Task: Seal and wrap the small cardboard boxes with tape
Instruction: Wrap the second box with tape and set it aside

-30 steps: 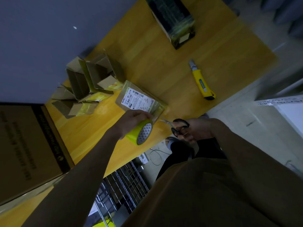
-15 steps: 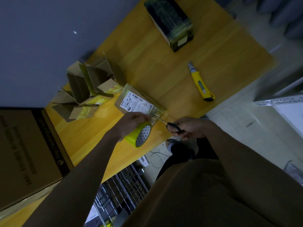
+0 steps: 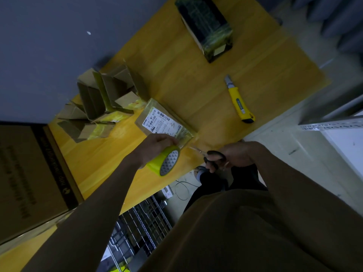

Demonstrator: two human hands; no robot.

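Cardboard boxes wait in two states on the yellow wooden table (image 3: 196,79). At the far left, against the wall, a cluster of open boxes (image 3: 102,103) stands with flaps up and yellow tape showing on some sides. Just right of them, near the table's near edge, lies the labelled box (image 3: 163,124), flat, its white shipping label facing up and its surface glossy with tape.

The left hand (image 3: 157,148) grips the yellow tape roll (image 3: 165,162), fingers curled over its rim, held just at the near corner of the labelled box. A clear strip appears to run from the roll toward that corner, though it is too faint to be sure. To the right, the right hand (image 3: 233,156) holds the black-handled scissors (image 3: 212,158), fingers through the loops.

Compared with a second ago, the loops have closed together and then spread again, and the blades still point at the gap between roll and box. That reads as a snip just made or being repeated; whether the tape is severed cannot be seen. If it is, this box's wrap is nearly finished and the loose end needs pressing down.

Farther right, a yellow utility knife (image 3: 238,101) lies untouched, and a dark wrapped box (image 3: 206,26) sits at the far edge.
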